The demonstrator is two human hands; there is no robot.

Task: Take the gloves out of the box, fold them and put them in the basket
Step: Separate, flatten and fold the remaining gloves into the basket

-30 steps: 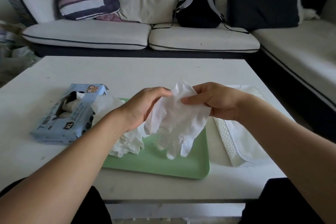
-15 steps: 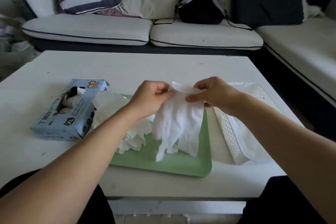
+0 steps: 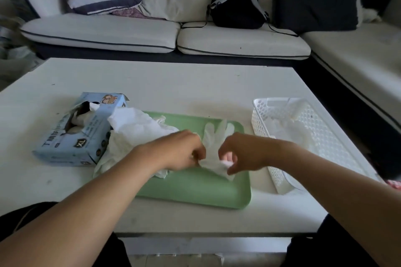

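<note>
I'm pinching glove (image 3: 213, 147) cuff with left hand (image 3: 184, 151) and right hand (image 3: 240, 153); fingers pointing far on tray (image 3: 195, 188), basket (image 3: 303, 115) right.

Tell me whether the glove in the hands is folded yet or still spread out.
Spread, not folded: the glove lies flat on the green tray, fingers pointing away, while the left hand and right hand pinch its cuff end.

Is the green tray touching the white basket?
Apart. The head view shows a strip of bare table between the green tray and the white basket.

Home living room: cushioned sofa (image 3: 134, 34)
</note>
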